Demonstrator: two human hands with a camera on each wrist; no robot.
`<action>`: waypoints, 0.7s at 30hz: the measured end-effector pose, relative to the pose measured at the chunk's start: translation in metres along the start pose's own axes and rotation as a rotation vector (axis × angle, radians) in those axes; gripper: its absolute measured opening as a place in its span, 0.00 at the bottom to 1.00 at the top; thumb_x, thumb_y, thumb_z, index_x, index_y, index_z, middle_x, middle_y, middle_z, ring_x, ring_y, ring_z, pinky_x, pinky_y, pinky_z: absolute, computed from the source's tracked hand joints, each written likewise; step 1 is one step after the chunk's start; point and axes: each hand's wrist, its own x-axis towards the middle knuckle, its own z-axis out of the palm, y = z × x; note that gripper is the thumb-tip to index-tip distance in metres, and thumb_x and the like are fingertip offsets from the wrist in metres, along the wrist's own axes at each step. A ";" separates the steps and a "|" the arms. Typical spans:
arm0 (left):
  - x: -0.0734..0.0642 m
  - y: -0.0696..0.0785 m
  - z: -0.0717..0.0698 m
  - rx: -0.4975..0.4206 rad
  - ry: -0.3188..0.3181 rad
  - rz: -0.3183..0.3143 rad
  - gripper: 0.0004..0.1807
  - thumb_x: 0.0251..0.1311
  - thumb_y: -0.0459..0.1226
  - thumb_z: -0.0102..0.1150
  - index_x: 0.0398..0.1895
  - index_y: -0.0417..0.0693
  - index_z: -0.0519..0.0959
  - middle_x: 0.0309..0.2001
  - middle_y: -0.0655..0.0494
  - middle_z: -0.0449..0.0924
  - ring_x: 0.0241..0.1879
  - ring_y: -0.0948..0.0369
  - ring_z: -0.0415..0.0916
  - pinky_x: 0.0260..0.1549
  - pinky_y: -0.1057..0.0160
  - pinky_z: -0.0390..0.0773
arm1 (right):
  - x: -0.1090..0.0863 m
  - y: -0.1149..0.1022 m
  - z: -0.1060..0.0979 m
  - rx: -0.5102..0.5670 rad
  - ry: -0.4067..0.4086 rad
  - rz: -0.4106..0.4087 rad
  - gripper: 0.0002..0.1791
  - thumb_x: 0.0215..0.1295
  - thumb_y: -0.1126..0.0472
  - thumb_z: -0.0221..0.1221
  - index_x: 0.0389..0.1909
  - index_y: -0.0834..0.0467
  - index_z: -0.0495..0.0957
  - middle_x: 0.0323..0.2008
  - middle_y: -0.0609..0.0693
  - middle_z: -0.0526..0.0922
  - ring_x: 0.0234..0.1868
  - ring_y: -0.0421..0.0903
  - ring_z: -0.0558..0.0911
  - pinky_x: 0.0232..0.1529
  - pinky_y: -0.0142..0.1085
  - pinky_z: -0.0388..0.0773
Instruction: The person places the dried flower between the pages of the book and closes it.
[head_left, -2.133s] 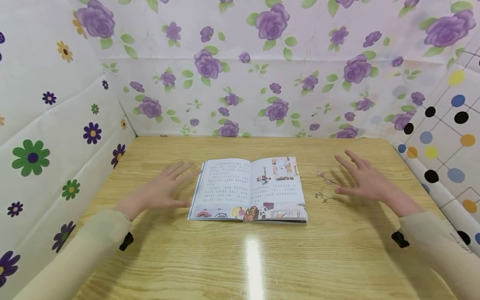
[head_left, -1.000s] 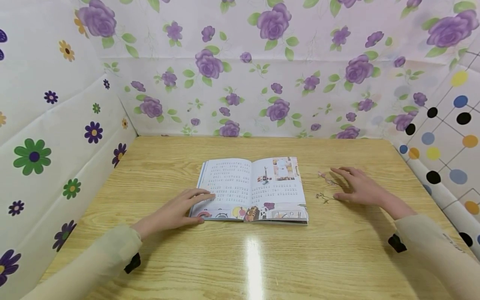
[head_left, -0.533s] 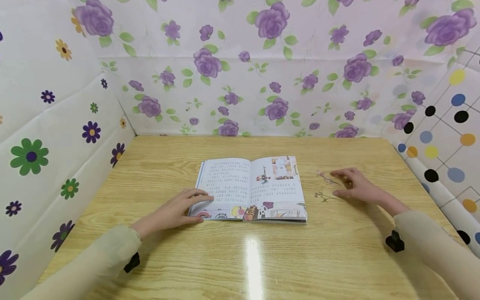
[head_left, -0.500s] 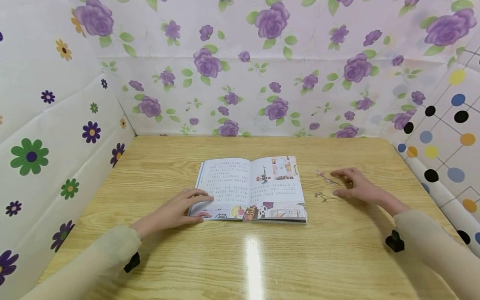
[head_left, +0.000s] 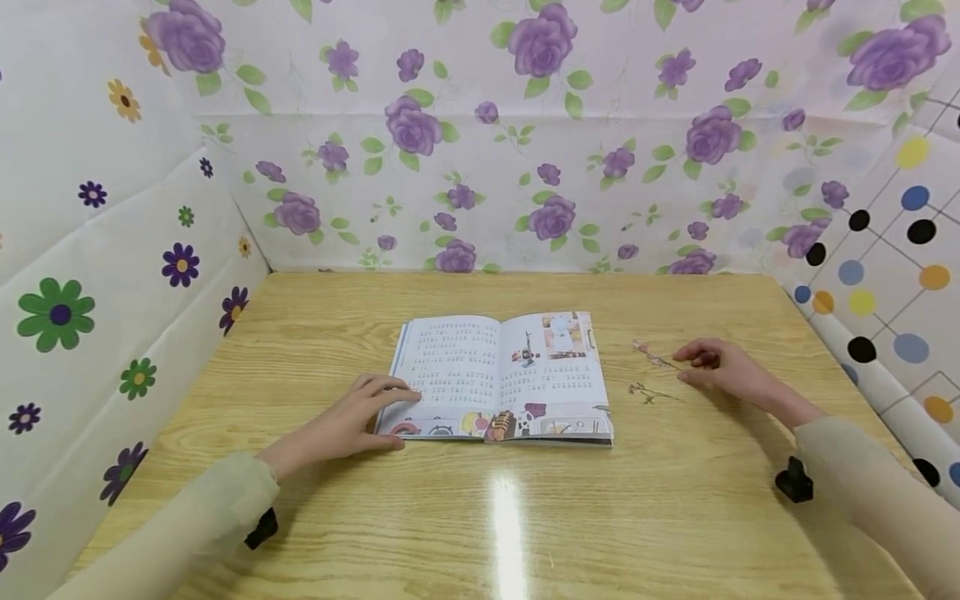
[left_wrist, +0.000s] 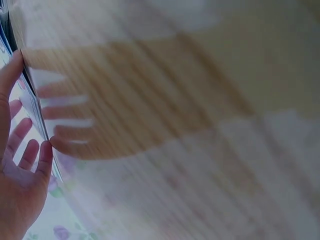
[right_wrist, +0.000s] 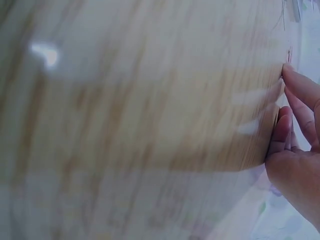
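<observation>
An open picture book (head_left: 457, 358) lies flat on the table, with printed text and coloured pictures across both pages. My left hand (head_left: 360, 417) rests at its lower left corner, fingertips on the page and thumb at the bottom edge. In the left wrist view, the fingers of the left hand (left_wrist: 25, 170) are spread loosely. Right of the book, my right hand (head_left: 727, 371) pinches the stem end of a dried flower sprig (head_left: 657, 360) with pinkish blooms, its other fingers curled. A second dried flower sprig (head_left: 647, 392) lies just below it on the table.
Both things lie on a glossy wooden table (head_left: 450, 517) with a bright light reflection near the front. A floral cloth (head_left: 480, 150) hangs behind it. Patterned cloths stand along the left and right sides.
Both hands have come down onto the table, the left onto the book's corner. The right hand's fingers have curled in and drawn slightly right at the upper sprig's stem.
</observation>
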 end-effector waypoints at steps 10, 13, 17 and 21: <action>0.001 0.003 -0.003 0.034 0.005 -0.012 0.32 0.56 0.47 0.71 0.65 0.55 0.75 0.61 0.53 0.74 0.61 0.53 0.70 0.59 0.49 0.73 | 0.001 0.000 -0.001 0.003 0.045 0.062 0.20 0.66 0.51 0.63 0.52 0.59 0.81 0.45 0.58 0.82 0.35 0.38 0.77 0.32 0.32 0.75; 0.000 0.003 -0.003 0.029 -0.003 -0.019 0.31 0.56 0.47 0.71 0.64 0.55 0.75 0.61 0.52 0.74 0.62 0.53 0.70 0.61 0.48 0.73 | 0.002 -0.002 0.000 -0.019 0.071 0.071 0.19 0.65 0.51 0.64 0.50 0.59 0.83 0.46 0.59 0.84 0.35 0.37 0.78 0.33 0.31 0.75; 0.000 0.004 -0.003 0.018 -0.009 -0.031 0.31 0.56 0.47 0.71 0.64 0.56 0.75 0.61 0.53 0.74 0.62 0.53 0.70 0.61 0.48 0.73 | 0.002 -0.005 0.001 -0.058 0.099 0.080 0.17 0.65 0.51 0.65 0.48 0.57 0.85 0.47 0.60 0.85 0.35 0.35 0.80 0.34 0.30 0.76; -0.001 0.003 -0.001 0.011 -0.010 -0.036 0.31 0.56 0.47 0.71 0.64 0.57 0.76 0.60 0.54 0.74 0.61 0.54 0.70 0.60 0.49 0.73 | 0.003 -0.007 0.002 -0.082 0.117 0.096 0.14 0.65 0.54 0.65 0.45 0.58 0.86 0.46 0.61 0.86 0.34 0.34 0.80 0.34 0.30 0.77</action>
